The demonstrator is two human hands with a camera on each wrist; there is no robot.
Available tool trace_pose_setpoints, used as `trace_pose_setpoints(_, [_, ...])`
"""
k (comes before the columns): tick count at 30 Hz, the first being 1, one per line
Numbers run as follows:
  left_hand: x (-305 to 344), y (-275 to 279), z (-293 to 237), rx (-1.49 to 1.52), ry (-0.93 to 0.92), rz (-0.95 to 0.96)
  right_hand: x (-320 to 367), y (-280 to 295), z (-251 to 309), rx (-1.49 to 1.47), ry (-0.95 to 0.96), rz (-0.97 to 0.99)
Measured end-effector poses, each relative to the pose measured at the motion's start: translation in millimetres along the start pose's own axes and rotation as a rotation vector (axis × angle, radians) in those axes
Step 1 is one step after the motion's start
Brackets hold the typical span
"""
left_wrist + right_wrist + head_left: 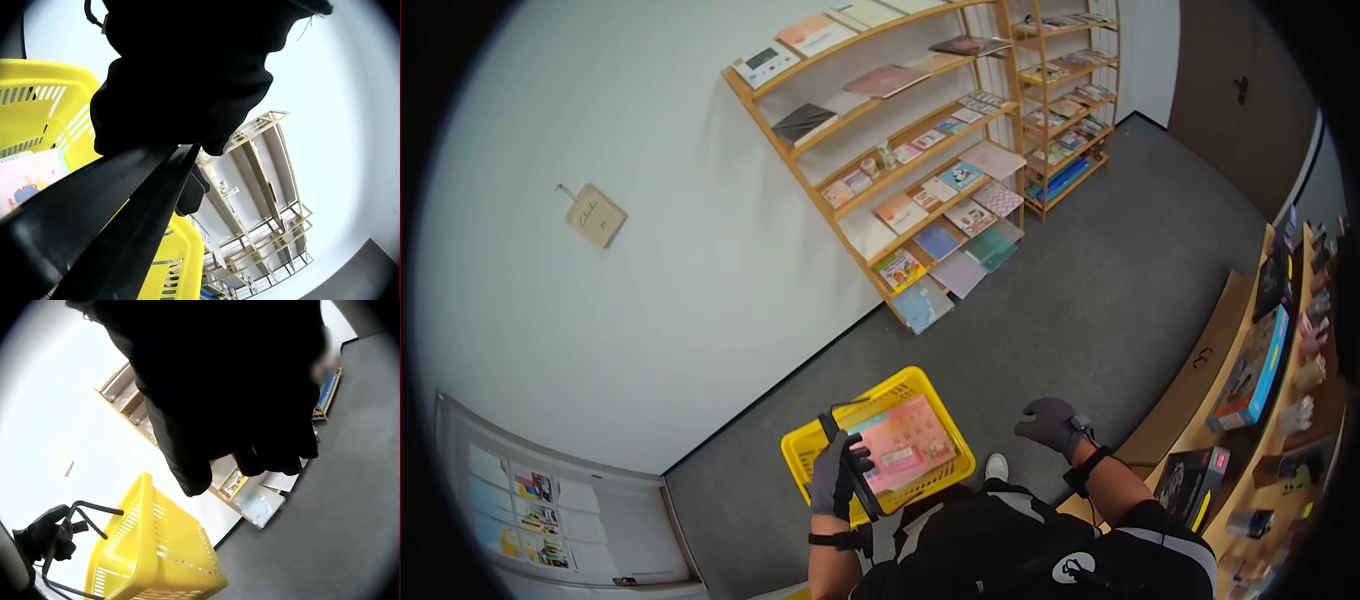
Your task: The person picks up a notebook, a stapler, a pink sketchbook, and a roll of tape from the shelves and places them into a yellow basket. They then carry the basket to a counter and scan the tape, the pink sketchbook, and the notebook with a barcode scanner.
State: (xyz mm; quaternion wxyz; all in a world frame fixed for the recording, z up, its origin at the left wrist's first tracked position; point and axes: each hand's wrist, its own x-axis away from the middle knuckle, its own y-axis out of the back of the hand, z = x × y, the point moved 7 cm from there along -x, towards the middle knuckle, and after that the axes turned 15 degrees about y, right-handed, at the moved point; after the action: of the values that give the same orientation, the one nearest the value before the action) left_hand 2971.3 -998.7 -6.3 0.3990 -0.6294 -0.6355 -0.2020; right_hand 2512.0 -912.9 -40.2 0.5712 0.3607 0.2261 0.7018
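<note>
The left hand [834, 476], in a grey glove, grips the black handle [866, 494] of a yellow basket [956, 430]. Inside the basket lies a pink booklet [906, 446] with small pictures. In the left wrist view the dark glove [181, 81] is closed round the two handle bars [134, 219], beside the yellow basket wall [181, 256]. The right hand [1052, 426], gloved, is held out to the right of the basket, touching nothing, its fingers loosely bent. The right wrist view shows its dark glove [231, 394] above the basket [181, 537], apart from it.
Wooden shelves [870, 180] with booklets stand against the wall, a second rack [1050, 130] beside them. At the right is a long shelf with boxes [1250, 370]. Grey floor [1090, 270] lies between. A white cabinet [615, 530] is at lower left.
</note>
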Motion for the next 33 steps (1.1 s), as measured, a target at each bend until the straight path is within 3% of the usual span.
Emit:
trace_pose_setpoints(4, [-29.1,-55.5,-55.1,-0.015,-0.055,0.022,-76.3,18.0,-15.5,-0.171,0.034,-0.151])
trace_pose_setpoints(6, [-77.5,-62.0,-73.0,-0.031,-0.004,0.056,-127.5,32.6,-12.9,-0.328,-0.002,-0.129])
trace_pose_setpoints(7, [-88.3,-73.3,-90.0,-0.086,-0.015,0.007,-152.9,41.5,-12.6,-0.250,0.017,-0.192])
trace_pose_setpoints(9, [-106.3,-87.2,-90.1,-0.182,0.009,-0.008,-188.0,74.3,-1.6,-0.217,0.076,-0.263])
trace_pose_setpoints(14, [-182.6,-113.6,-156.6,-0.071,-0.002,0.043,-272.1,160.4,61.0,-0.245,0.026,-0.340])
trace_pose_setpoints(19, [-191.0,-148.8,-188.0,-0.109,0.064,-0.050,-370.0,210.3,59.9,0.011,0.149,-0.430])
trace_pose_setpoints(27, [-222.7,-173.4,-232.8,0.053,0.001,-0.171,-526.1,282.9,78.3,0.105,0.332,-0.489])
trace_pose_setpoints(31, [-211.8,-196.4,-249.3,0.099,-0.027,-0.263,-606.6,318.8,98.1,0.131,0.499,-0.586])
trace_pose_setpoints(33, [-205.5,-206.0,-256.1,0.116,-0.037,-0.305,-641.6,335.5,108.7,0.317,0.540,-0.685])
